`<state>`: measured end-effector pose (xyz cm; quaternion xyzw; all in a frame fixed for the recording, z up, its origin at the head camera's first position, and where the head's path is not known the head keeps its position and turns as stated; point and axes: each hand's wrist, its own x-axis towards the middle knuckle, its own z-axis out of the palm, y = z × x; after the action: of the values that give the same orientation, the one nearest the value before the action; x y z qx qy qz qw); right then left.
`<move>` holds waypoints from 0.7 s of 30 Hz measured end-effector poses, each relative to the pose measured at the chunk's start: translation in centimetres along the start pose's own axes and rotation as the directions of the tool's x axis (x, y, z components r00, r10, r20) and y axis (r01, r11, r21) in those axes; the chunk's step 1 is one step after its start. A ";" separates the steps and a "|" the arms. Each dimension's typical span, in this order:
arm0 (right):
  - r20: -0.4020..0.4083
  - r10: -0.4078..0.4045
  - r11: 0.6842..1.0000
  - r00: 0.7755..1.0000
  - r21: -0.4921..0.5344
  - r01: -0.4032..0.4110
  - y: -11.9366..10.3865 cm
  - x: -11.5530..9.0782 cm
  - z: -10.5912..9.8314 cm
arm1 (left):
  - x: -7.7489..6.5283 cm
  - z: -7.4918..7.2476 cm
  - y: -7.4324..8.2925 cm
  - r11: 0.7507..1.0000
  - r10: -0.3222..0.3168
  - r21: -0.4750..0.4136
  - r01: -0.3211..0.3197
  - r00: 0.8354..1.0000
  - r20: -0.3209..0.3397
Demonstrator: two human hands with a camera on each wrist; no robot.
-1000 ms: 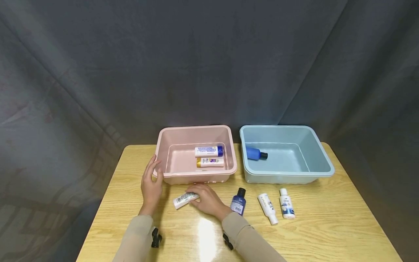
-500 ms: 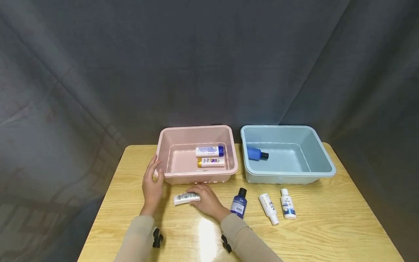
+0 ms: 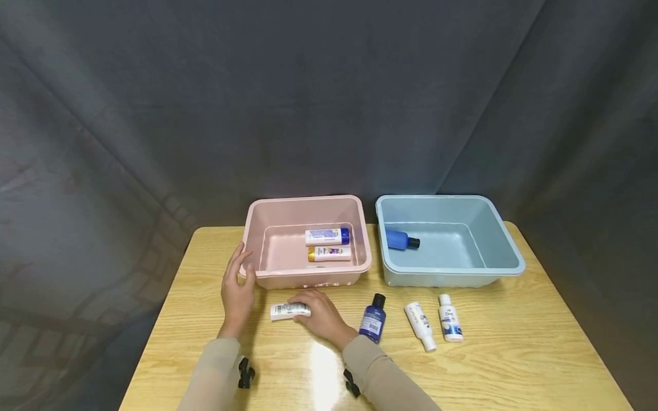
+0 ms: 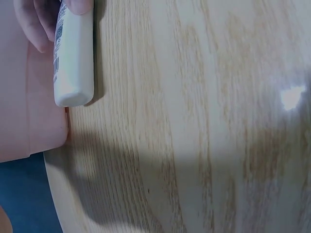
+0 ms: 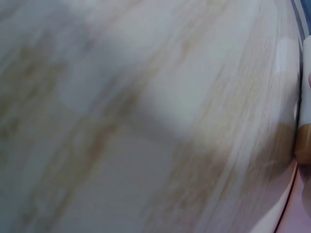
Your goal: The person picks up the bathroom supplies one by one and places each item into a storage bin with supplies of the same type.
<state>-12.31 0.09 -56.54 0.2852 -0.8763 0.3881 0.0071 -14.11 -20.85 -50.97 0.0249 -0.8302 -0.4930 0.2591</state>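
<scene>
In the head view my right hand [image 3: 320, 315] grips a white bottle [image 3: 288, 311] lying crosswise just in front of the pink bin [image 3: 308, 279]. Small print and a barcode show on the bottle [image 4: 75, 63] in the left wrist view, with fingertips over its upper part. A brown cap [image 5: 303, 143] shows on it at the right wrist view's edge; from the head, the hand covers that end. My left hand [image 3: 239, 294] rests at the bin's front left corner, fingers extended along the side and thumb at the front. Inside the bin lie a blue-capped bottle [image 3: 325, 237] and a gold-capped bottle [image 3: 331, 253].
Right of the pink bin stands a light blue bin [image 3: 452, 279] holding a blue bottle [image 3: 396, 240]. On the wooden table [image 3: 514, 354] lie a dark blue bottle [image 3: 372, 322] and two white bottles, one slanted [image 3: 419, 322] and one with a blue label [image 3: 450, 321].
The white bottle in my right hand has turned from a slant to nearly parallel with the pink bin's front, and its printed side shows differently. My left hand stays at the corner.
</scene>
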 end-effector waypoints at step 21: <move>0.024 0.007 1.000 1.000 0.003 -0.007 -0.6 -0.4 -0.5 | 0.0 -0.1 0.0 1.000 -0.004 0.005 0.004 1.000 0.008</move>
<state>-11.81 0.29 -55.82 0.2865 -0.8769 0.3859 -0.0051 -14.05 -20.92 -50.92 0.0252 -0.8324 -0.4916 0.2547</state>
